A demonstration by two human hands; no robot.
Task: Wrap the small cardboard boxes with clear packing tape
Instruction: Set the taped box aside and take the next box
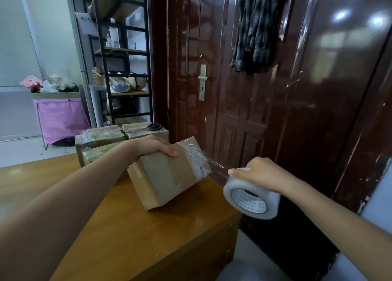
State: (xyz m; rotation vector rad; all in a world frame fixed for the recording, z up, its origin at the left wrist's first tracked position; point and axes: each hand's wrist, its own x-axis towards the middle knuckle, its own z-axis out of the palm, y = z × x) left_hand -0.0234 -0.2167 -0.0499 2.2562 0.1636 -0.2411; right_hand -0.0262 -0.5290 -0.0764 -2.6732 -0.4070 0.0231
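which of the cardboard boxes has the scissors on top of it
The stacked box at the back right, nearest the door, carries the black-handled scissors. The other stacked boxes have nothing on top, and the left hand grips the tilted box in front.

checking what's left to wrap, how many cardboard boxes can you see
5, perhaps more hidden. One tilted cardboard box is held by the left hand on the wooden table. Four stacked boxes sit behind the forearm.

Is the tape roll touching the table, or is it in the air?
Apart. In the head view the right hand holds the tape roll past the table edge, with door and floor visible behind it.
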